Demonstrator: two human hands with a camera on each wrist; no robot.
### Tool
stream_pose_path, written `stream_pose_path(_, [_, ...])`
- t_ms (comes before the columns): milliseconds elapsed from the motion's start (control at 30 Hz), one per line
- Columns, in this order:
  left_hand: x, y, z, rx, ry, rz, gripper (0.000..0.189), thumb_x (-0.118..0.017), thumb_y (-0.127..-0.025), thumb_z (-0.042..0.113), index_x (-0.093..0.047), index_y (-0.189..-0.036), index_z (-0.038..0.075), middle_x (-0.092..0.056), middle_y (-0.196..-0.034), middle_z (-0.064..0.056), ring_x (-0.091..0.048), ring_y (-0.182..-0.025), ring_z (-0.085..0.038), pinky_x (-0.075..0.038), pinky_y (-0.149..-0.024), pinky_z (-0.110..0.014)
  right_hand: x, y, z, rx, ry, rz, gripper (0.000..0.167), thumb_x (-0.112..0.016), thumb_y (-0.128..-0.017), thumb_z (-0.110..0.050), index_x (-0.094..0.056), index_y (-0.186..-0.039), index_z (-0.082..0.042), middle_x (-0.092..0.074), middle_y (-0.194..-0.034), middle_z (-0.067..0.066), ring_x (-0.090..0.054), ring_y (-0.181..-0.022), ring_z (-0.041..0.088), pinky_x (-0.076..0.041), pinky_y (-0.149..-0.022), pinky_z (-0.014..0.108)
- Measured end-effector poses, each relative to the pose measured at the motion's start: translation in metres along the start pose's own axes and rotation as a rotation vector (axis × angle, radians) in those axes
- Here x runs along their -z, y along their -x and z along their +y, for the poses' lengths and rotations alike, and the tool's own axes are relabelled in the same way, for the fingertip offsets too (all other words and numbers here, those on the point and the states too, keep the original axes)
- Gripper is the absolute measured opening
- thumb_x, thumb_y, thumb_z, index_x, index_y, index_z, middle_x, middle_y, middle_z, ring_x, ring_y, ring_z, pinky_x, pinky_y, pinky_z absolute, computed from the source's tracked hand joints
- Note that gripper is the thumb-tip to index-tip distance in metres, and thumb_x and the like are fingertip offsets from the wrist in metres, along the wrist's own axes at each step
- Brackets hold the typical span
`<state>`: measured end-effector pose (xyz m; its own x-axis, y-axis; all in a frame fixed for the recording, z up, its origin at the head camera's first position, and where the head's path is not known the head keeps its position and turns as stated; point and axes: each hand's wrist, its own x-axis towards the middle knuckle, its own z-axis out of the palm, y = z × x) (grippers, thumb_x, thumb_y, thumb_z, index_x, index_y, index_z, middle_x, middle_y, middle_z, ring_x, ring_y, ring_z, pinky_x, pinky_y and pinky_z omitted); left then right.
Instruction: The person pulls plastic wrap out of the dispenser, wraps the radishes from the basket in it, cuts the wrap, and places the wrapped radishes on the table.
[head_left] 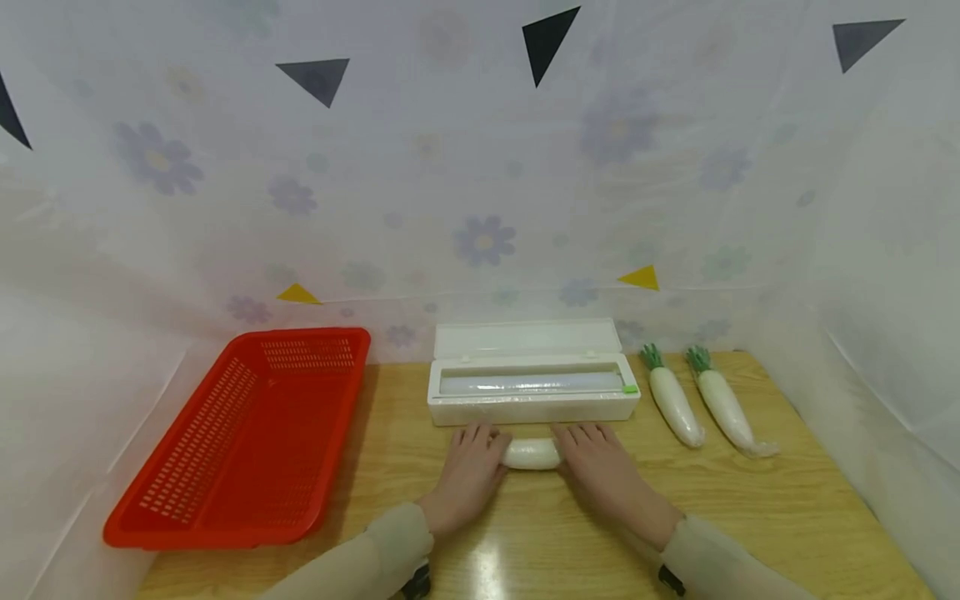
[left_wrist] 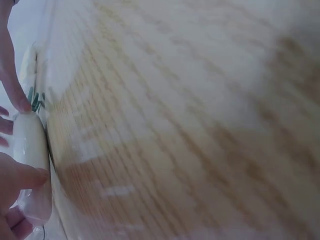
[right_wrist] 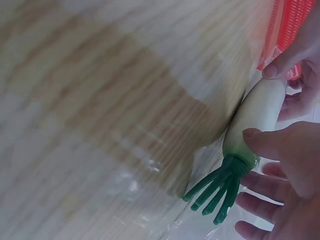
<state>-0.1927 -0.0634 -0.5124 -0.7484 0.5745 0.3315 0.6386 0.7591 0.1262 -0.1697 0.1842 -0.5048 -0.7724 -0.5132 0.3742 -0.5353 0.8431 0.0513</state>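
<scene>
A white radish (head_left: 531, 454) with green leaf stubs (right_wrist: 220, 187) lies crosswise on the wooden table, in front of a cling film box (head_left: 532, 408). My left hand (head_left: 472, 471) grips its left, leafless end, thumb on the near side. Around the leafy end, my right hand (head_left: 600, 467) has its thumb on the near side and its fingers behind, as the right wrist view shows. Clear film shows around the radish in the wrist views; how far it wraps is hard to tell. The box's lid is raised, and a film roll (head_left: 532, 383) lies inside.
A red plastic basket (head_left: 330, 467) with slotted sides stands at the left. Two more white radishes, one nearer the box (head_left: 675, 408) and one farther right (head_left: 726, 408), lie side by side and look film-wrapped. A flowered curtain (head_left: 480, 183) hangs behind the table.
</scene>
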Motion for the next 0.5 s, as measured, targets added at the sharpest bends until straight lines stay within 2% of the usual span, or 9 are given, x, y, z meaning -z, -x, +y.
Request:
stream_pose_path(167, [-0.0013,-0.0032,-0.0025,0.024,0.004,0.010,0.035,-0.076,-0.096,0.026,-0.063,-0.126,0.014,-0.065,-0.116,-0.003,-0.056,-0.112,-0.023,-0.041,-0.093,-0.041,-0.0018,-0.0017,0.0018,0.000,-0.014,0.010,0.038,-0.085,-0.086,-0.017,-0.060,-0.112,-0.007,-0.066,-0.107,0.010,-0.060,-0.105,0.032,-0.050,-0.093,0.051])
stream_pose_path(333, [-0.0024,-0.0062,-0.0055,-0.002,-0.021,0.028,0.032,-0.078,-0.095,0.021,-0.066,-0.123,0.015,-0.065,-0.118,-0.004,-0.055,-0.113,-0.025,-0.043,-0.093,-0.043,-0.0017,-0.0026,0.0037,0.006,-0.022,0.000,0.038,-0.084,-0.088,-0.018,-0.066,-0.117,-0.002,-0.065,-0.109,0.011,-0.061,-0.107,0.034,-0.050,-0.095,0.053])
stream_pose_path(500, [-0.0045,-0.0100,-0.0085,0.001,-0.030,0.033,0.027,-0.071,-0.096,0.011,-0.068,-0.123,0.012,-0.066,-0.114,-0.005,-0.057,-0.110,-0.025,-0.043,-0.091,-0.043,-0.0043,-0.0060,0.0070,0.033,-0.016,0.011,0.039,-0.084,-0.087,-0.017,-0.069,-0.119,0.001,-0.069,-0.107,0.012,-0.062,-0.105,0.033,-0.050,-0.095,0.051])
